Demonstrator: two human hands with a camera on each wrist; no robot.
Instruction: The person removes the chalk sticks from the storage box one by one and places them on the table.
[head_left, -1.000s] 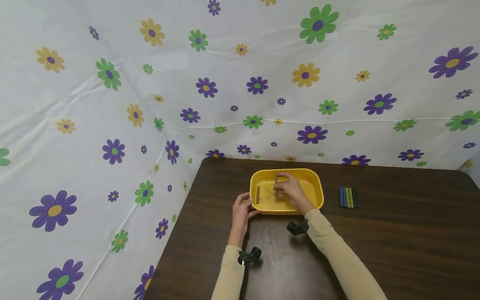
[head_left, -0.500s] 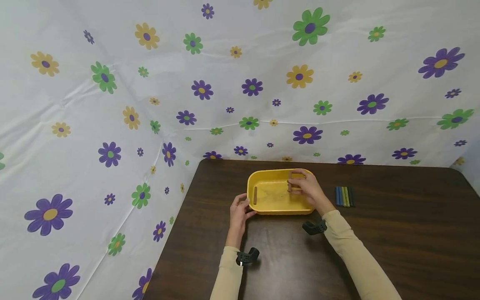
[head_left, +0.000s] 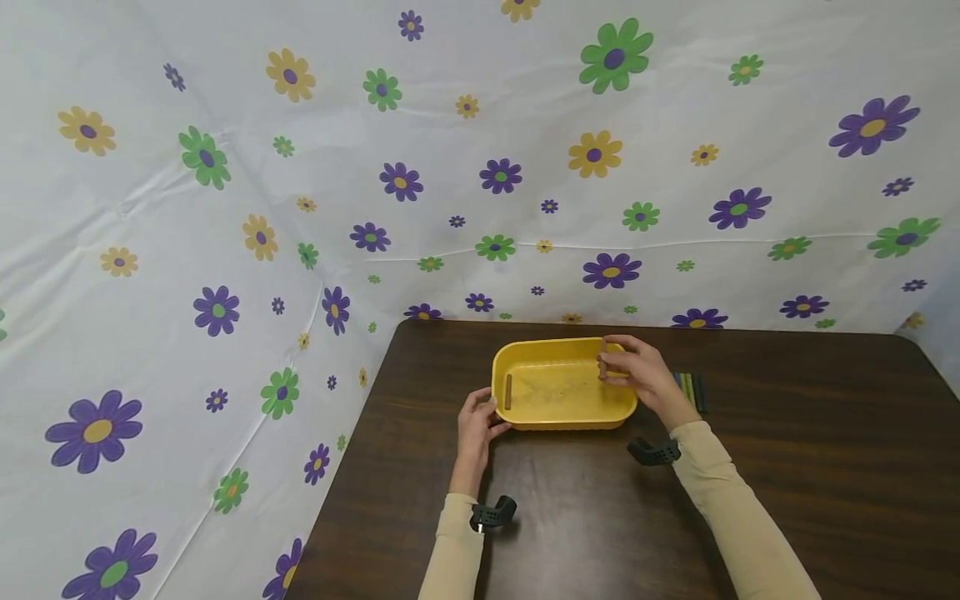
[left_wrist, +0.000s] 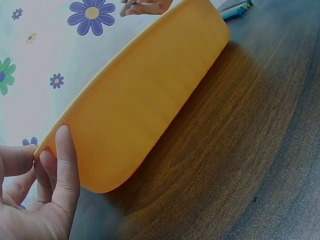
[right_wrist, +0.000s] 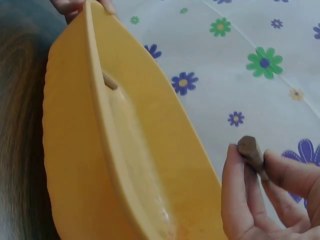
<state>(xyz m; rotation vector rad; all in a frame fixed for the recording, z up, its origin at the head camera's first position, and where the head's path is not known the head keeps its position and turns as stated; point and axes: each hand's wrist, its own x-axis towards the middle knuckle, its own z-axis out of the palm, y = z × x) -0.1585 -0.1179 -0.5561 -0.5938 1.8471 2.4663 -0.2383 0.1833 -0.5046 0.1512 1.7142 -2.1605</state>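
A yellow plastic tray [head_left: 558, 426] stands on the table. My left hand [head_left: 474, 427] pinches its rim at the left end; the left wrist view shows the thumb and fingers on either side of the rim [left_wrist: 75, 102]. My right hand [head_left: 641, 371] holds a brown stick [right_wrist: 250, 148], like modelling clay, pinched upright between thumb and fingertips. The stick is over the tray's right end in the head view. A second brown stick [head_left: 508, 392] lies inside the tray along its left end, its tip [right_wrist: 110, 82] showing in the right wrist view.
Several blue, green and dark sticks [head_left: 689, 388] lie side by side on the brown table [head_left: 795, 433], right of the tray, partly hidden behind my right hand. A white flowered sheet [head_left: 450, 275] hangs behind the table and along its left side.
My right hand has moved rightward across the tray with the brown stick, from its middle to its right end. The left hand keeps its grip on the rim.
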